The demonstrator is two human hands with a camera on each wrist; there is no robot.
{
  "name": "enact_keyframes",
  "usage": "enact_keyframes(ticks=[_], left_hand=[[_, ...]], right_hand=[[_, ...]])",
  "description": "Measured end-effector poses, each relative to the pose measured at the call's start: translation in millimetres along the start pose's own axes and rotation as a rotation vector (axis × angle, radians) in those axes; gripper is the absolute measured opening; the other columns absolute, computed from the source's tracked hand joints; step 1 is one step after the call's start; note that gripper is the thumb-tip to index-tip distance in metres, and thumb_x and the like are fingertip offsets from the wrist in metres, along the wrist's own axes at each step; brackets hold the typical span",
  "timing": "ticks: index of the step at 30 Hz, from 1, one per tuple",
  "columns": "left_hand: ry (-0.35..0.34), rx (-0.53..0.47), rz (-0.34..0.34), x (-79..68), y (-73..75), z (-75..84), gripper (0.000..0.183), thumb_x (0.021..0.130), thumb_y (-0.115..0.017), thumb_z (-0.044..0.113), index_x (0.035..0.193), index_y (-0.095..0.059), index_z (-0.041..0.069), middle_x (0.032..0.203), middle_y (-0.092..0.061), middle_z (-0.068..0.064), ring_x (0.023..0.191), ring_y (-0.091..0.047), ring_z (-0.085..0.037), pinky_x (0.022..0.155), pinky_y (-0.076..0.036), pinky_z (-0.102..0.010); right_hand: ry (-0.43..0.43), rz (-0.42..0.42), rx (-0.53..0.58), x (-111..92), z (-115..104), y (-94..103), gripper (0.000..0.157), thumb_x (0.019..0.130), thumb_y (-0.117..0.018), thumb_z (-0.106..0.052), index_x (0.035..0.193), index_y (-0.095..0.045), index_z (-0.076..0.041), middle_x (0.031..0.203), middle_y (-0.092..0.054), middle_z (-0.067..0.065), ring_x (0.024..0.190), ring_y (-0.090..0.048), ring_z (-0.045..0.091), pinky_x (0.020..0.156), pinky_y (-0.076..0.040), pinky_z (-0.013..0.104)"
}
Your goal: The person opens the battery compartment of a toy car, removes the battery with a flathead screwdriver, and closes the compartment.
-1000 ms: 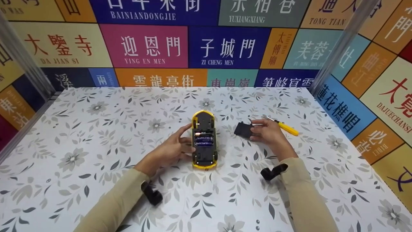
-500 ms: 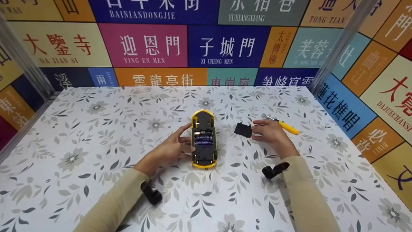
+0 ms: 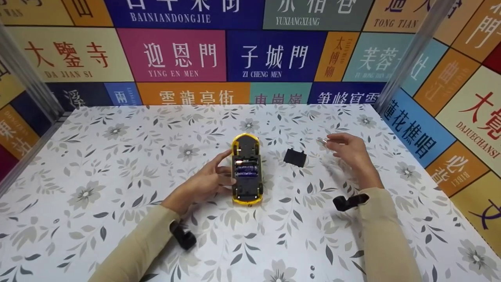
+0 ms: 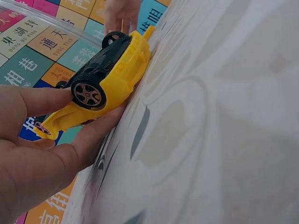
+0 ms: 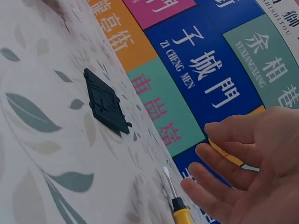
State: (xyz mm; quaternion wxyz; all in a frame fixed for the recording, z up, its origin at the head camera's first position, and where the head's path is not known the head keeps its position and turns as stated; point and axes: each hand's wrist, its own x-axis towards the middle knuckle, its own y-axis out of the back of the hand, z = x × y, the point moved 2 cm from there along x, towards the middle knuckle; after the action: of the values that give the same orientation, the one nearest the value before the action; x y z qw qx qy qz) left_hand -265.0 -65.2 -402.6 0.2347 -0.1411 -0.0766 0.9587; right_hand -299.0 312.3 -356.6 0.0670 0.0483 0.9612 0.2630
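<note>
The left hand (image 3: 201, 183) grips the side of the upturned toy car (image 3: 248, 188) on the surface (image 3: 297, 243); the right hand (image 3: 352, 153), loosely spread and empty, hangs by the screwdriver (image 5: 178, 203), past the black cover (image 3: 295, 157); best hold the toy car steady and take the screwdriver by its handle (image 5: 183, 216)
</note>
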Motion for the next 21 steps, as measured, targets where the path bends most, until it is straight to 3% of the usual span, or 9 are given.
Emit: enact_keyframes(ticks=[4, 8, 11, 21], left_hand=[[-0.006, 0.008, -0.012, -0.3, -0.3, 0.1, 0.098, 0.085, -0.050, -0.019, 0.161, -0.012, 0.029, 0.145, -0.048, -0.029, 0.115, -0.065, -0.034, 0.098, -0.059, -0.051], [-0.005, 0.007, -0.008, -0.1, -0.4, -0.2, 0.098, 0.085, -0.050, -0.019, 0.162, -0.011, 0.029, 0.146, -0.047, -0.028, 0.114, -0.065, -0.033, 0.098, -0.059, -0.051], [-0.001, -0.002, -0.001, -0.1, -0.5, -0.5, 0.099, 0.085, -0.051, -0.019, 0.162, -0.012, 0.029, 0.145, -0.048, -0.028, 0.111, -0.066, -0.032, 0.097, -0.059, -0.052], [-0.009, -0.012, -0.007, 0.3, 0.3, -1.5, 0.099, 0.084, -0.050, -0.020, 0.162, -0.012, 0.029, 0.142, -0.049, -0.028, 0.104, -0.069, -0.028, 0.096, -0.059, -0.052]], right_hand=[[-0.005, 0.077, -0.067, 1.9, 7.9, 15.0, 0.043, 0.102, -0.055, -0.020, 0.143, -0.053, -0.008, 0.140, -0.058, 0.015, 0.124, -0.056, 0.024, 0.104, -0.050, 0.030], [-0.038, 0.129, -0.057, 3.7, 17.7, 25.9, 0.042, 0.103, -0.054, -0.019, 0.144, -0.052, -0.010, 0.141, -0.058, 0.015, 0.129, -0.053, 0.025, 0.115, -0.044, 0.036], [-0.055, 0.165, -0.044, 4.2, 25.9, 30.9, 0.042, 0.103, -0.055, -0.022, 0.143, -0.053, -0.011, 0.141, -0.058, 0.014, 0.129, -0.054, 0.024, 0.116, -0.044, 0.035], [-0.124, 0.157, 0.012, 5.0, 49.3, 37.2, 0.052, 0.101, -0.058, -0.018, 0.151, -0.043, -0.011, 0.157, -0.040, 0.015, 0.140, -0.043, 0.033, 0.119, -0.040, 0.045]])
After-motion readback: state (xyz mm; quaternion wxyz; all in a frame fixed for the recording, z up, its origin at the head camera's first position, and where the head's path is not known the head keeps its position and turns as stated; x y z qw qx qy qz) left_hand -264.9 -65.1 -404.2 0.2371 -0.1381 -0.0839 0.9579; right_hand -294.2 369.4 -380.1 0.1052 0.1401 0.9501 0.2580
